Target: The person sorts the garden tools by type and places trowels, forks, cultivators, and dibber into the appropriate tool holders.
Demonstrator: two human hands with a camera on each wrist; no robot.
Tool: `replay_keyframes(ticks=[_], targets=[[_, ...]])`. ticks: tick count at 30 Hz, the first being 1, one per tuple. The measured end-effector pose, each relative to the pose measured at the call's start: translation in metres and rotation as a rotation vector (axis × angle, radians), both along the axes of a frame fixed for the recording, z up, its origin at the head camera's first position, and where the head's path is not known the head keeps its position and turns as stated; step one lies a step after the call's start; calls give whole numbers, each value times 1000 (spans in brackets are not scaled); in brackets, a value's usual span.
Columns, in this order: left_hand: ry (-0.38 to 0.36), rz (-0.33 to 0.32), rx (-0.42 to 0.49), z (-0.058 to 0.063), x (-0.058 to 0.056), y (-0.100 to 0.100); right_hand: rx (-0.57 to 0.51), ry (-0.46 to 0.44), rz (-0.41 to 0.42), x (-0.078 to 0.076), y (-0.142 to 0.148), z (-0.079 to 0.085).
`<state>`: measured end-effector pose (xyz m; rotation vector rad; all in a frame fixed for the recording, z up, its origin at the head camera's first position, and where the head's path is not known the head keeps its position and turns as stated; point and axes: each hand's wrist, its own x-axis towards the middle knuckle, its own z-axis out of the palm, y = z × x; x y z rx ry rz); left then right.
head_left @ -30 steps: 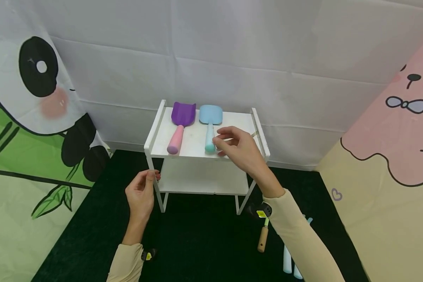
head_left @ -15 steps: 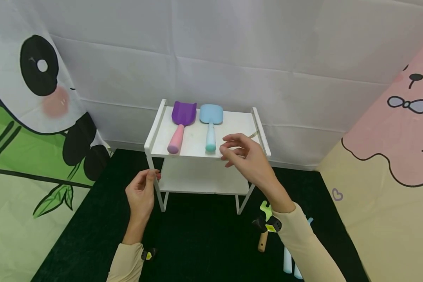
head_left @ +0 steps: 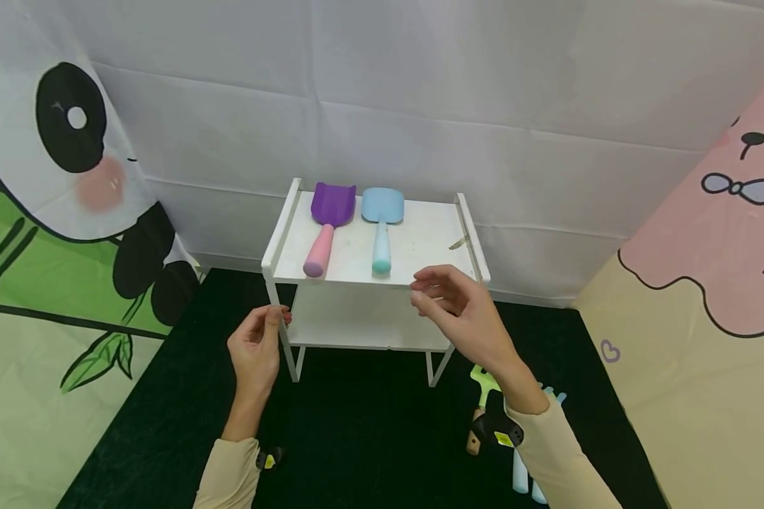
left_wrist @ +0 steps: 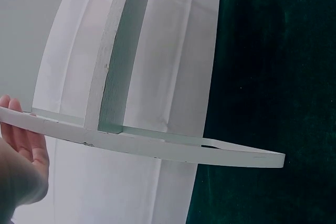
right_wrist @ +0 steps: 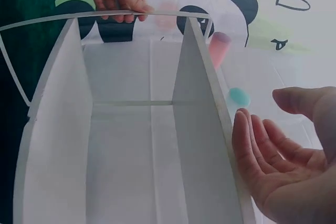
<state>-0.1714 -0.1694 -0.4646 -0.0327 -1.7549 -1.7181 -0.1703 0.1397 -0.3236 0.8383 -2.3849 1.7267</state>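
A white two-tier shelf (head_left: 427, 237) stands against the back wall. On its top tier lie a purple toy shovel (head_left: 332, 205) with a pink handle and a light blue toy shovel (head_left: 383, 205), side by side with handles toward me. My left hand (head_left: 255, 350) grips the shelf's left front leg (left_wrist: 142, 148), its thumb and fingers round the bar in the right wrist view. In front of the top tier's right front edge hovers my right hand (head_left: 461, 311), fingers loosely bent and thumb apart, holding nothing. The turquoise handle end (right_wrist: 239, 97) shows just beyond its fingertips.
On the dark green floor (head_left: 363, 424), at the right, lie a bright green tool (head_left: 485, 382) with a wooden handle and light blue handles (head_left: 520, 472), partly behind my right forearm. A small worn mark (head_left: 459, 242) shows on the top tier. Printed cloth walls enclose both sides.
My right hand has drawn back from beside the light blue shovel's handle, toward me and to the right. The left hand keeps its grip on the leg, and both shovels lie still.
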Motion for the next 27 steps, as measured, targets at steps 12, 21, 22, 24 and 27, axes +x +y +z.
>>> replay_keyframes(ticks=[12,21,22,24,27], targets=[[-8,3,-6,-1,-1,0,-34,54,-40,12,18,-28],[-8,3,-10,-1,0,0,-85,82,-56,17,33,-53],[-6,2,-10,-1,0,0,-90,82,-56,18,34,-55],[-5,1,-9,-1,0,0,-92,84,-60,19,36,-61],[-5,1,-10,-1,0,0,-95,81,-71,21,40,-68]])
